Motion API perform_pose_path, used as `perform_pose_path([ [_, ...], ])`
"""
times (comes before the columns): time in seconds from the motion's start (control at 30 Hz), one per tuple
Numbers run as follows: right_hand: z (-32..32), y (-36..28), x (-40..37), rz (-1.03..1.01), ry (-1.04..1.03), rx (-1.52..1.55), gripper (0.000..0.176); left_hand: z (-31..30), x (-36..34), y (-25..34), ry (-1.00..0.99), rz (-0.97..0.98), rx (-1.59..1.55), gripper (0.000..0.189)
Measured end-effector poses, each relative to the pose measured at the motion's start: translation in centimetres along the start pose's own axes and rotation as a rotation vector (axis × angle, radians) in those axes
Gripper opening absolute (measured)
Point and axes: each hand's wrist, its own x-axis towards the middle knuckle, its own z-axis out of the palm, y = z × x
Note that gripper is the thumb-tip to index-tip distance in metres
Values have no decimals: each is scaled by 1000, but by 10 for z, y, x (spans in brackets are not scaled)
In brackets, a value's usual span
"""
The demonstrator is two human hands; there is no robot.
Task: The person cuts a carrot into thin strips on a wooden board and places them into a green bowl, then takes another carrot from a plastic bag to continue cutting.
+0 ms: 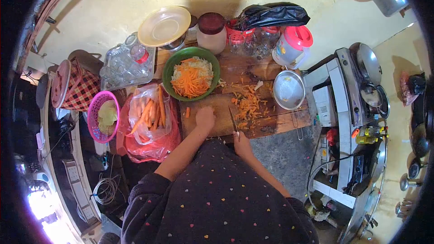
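Observation:
My right hand is wrapped round the handle of a knife, whose blade points away from me over the wooden cutting board. My left hand is closed and rests on the same board; whatever its fingers hold is hidden under it. A short piece of carrot lies just left of that hand. To the right of the blade, orange carrot peelings are scattered over board and table. Beyond my left hand stands a green bowl with carrot strips on top of pale shreds.
Whole carrots lie in a plastic bag on a red bag at left. Beside it is a pink basket. A strainer lies at right. Jars, a pitcher and a glassware tray line the back.

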Motion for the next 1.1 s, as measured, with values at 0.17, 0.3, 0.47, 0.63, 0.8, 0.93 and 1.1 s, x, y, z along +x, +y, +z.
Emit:
perform_pose_path([
  [0.17, -2, -4, 4, 7, 11, -14, 42, 1, 3, -7, 68, 47, -11, 22],
  [0.3, -7, -11, 5, 2, -15, -5, 43, 4, 7, -13, 80, 93, -91, 23],
  [0.47, -5, -3, 12, -32, 18, -22, 44, -40, 1, -6, 126, 102, -366, 28],
  [0.63, -7, -8, 13, -33, 8, -27, 43, -99, 33, -15, 364, 152, -407, 29],
  [0.8, -2, -6, 21, -51, 11, -25, 41, -114, 40, -26, 856, 323, -213, 21],
  [0.93, -5, -14, 21, -43, -47, -25, 41, -104, 9, -37, 412, 21, -452, 23],
  [1.1, -2, -13, 26, -110, -127, -24, 39, -40, -28, -73, 434, 119, -271, 20],
])
